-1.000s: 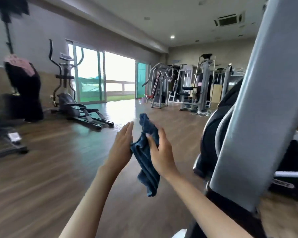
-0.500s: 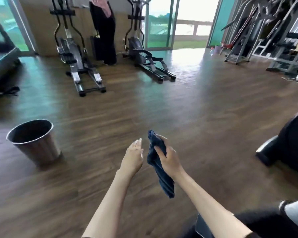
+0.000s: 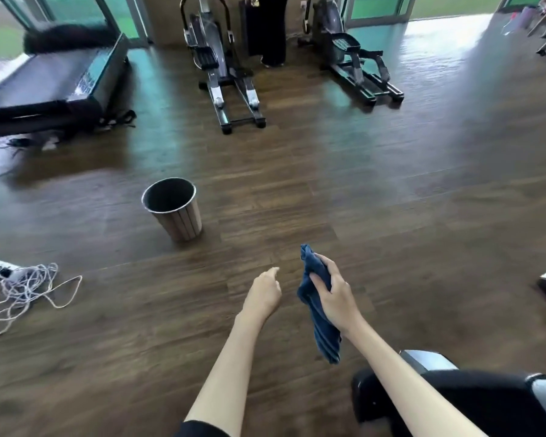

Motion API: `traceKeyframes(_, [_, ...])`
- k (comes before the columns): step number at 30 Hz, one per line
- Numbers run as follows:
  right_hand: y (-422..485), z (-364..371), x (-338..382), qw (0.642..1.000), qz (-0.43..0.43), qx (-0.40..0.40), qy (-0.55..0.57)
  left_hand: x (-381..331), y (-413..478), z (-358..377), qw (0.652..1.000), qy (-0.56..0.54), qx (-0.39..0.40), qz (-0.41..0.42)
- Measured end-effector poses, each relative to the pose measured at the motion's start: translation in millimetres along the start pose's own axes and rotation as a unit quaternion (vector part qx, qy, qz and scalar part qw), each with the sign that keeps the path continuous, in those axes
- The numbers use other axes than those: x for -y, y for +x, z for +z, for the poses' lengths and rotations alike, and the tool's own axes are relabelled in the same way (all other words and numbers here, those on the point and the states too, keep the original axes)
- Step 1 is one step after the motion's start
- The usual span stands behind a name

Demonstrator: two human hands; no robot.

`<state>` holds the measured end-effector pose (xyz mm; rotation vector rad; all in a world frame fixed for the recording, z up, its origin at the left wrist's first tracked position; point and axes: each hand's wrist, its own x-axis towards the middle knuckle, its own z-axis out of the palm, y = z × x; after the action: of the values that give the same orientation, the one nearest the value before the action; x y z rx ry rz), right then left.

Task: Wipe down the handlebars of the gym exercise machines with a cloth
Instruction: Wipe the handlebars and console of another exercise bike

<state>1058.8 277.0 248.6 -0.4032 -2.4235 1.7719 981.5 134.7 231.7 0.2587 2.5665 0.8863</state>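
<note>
My right hand (image 3: 334, 294) grips a dark blue cloth (image 3: 320, 320), which hangs down bunched from the fist over the wooden floor. My left hand (image 3: 263, 293) hovers just left of the cloth, fingers loosely curled, holding nothing and not touching it. Two elliptical machines stand at the far wall, one (image 3: 216, 63) in the middle and one (image 3: 350, 56) to its right; their handlebars rise out of the top of the view. A treadmill (image 3: 48, 80) lies at the far left.
A metal waste bin (image 3: 174, 209) stands on the floor ahead and left of my hands. A power strip with tangled white cord (image 3: 26, 288) lies at the left. A person in black (image 3: 270, 29) stands between the ellipticals. A black padded machine part (image 3: 448, 402) is at bottom right.
My view has swung left and downward, from the room to the floor. My left hand has drawn away from the cloth; my right hand still holds it, lower now.
</note>
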Motion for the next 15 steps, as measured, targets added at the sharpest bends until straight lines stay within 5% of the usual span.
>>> traceKeyframes(8, [-58, 10, 58, 0.997, 0.0, 0.082, -0.005, 6, -90, -34, 0.987, -0.094, 0.022, -0.129])
traceKeyframes(12, [-98, 4, 76, 0.985, -0.011, 0.16, -0.057, -1, -146, -39, 0.917, -0.326, 0.043, -0.228])
traceKeyframes(15, [-130, -3, 93, 0.974, -0.027, 0.211, -0.08, -9, -194, -39, 0.885, -0.392, 0.077, -0.239])
